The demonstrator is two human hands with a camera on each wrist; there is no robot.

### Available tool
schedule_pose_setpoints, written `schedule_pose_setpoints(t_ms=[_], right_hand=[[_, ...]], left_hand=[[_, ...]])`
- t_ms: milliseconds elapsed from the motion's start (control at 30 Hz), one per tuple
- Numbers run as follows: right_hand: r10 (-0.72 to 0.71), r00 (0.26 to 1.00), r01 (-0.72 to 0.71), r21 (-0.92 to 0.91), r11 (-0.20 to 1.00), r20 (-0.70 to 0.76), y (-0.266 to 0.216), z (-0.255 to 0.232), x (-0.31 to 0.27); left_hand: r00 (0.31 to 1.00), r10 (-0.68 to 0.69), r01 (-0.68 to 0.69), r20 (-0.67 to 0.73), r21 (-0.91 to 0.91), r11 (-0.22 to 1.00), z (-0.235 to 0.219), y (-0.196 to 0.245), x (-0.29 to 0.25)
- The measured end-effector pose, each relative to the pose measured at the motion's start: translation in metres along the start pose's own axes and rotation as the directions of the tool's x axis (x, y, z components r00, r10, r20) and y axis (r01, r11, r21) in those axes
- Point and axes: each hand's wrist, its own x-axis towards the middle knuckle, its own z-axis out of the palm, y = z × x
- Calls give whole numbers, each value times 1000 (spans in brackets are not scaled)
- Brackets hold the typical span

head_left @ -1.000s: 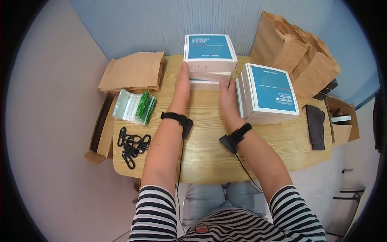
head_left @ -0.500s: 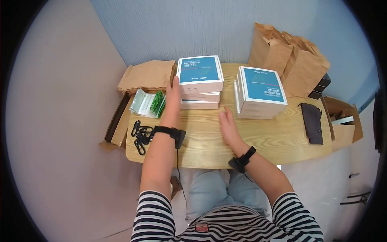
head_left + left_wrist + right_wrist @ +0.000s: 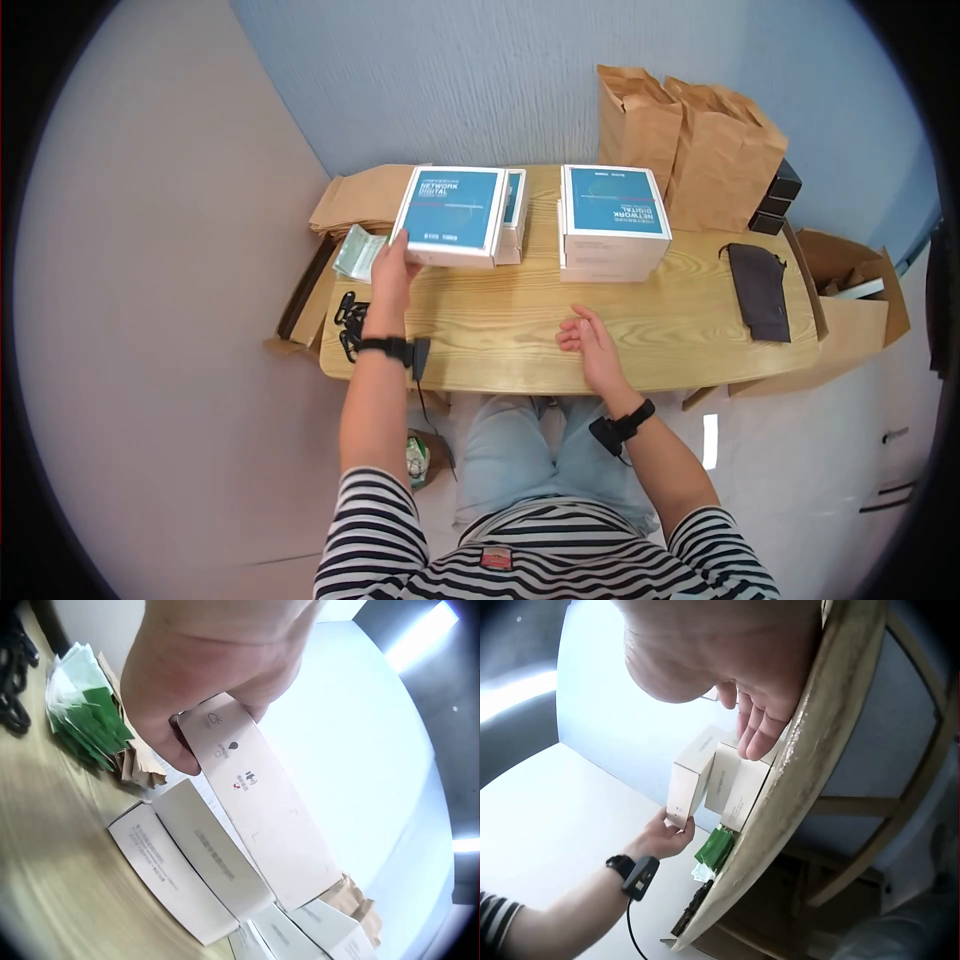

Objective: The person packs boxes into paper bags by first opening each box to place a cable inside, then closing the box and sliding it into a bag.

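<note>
My left hand (image 3: 392,278) grips the near left corner of a white box (image 3: 448,216) with a blue "NETWORK DIGITAL" label. In the left wrist view thumb and fingers are on either side of the box's end (image 3: 255,791). The box is raised and tilted, partly over two stacked white boxes (image 3: 191,859); in the head view it hides most of that stack. My right hand (image 3: 597,350) hangs near the table's front edge with loosely curled fingers and nothing in it. A second stack of the same boxes (image 3: 613,225) stands beyond it.
Flat brown paper bags (image 3: 365,197), a clear packet (image 3: 358,253) and black cables (image 3: 350,325) lie at the left. Upright paper bags (image 3: 725,150), black boxes (image 3: 775,195) and a dark pouch (image 3: 758,292) are at the right. An open carton (image 3: 850,300) stands beside the table.
My left hand has lifted the top box off the left stack and shifted it left and nearer. My right hand has drawn back from the stack towards the table's front edge. The view has shifted.
</note>
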Motion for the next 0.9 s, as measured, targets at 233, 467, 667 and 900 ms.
schedule_pose_setpoints(t_ms=[233,467,667,900], right_hand=[[35,999,-36,41,999,24,-17,-2,-10],[-52,996,49,41,998,70,-46,-7,-54],[58,995,-50,92,995,-83,-53,-26,-73],[249,940,-224,129,966,-232,-75,-23,-65]], left_hand=[[998,21,-20,55,-13,1000,-19,-50,-162],[976,-64,89,209,-110,990,-15,-83,-218],[936,-309,294,168,107,950,-5,-76,-217],[957,-202,247,206,-220,944,7,-58,-234]])
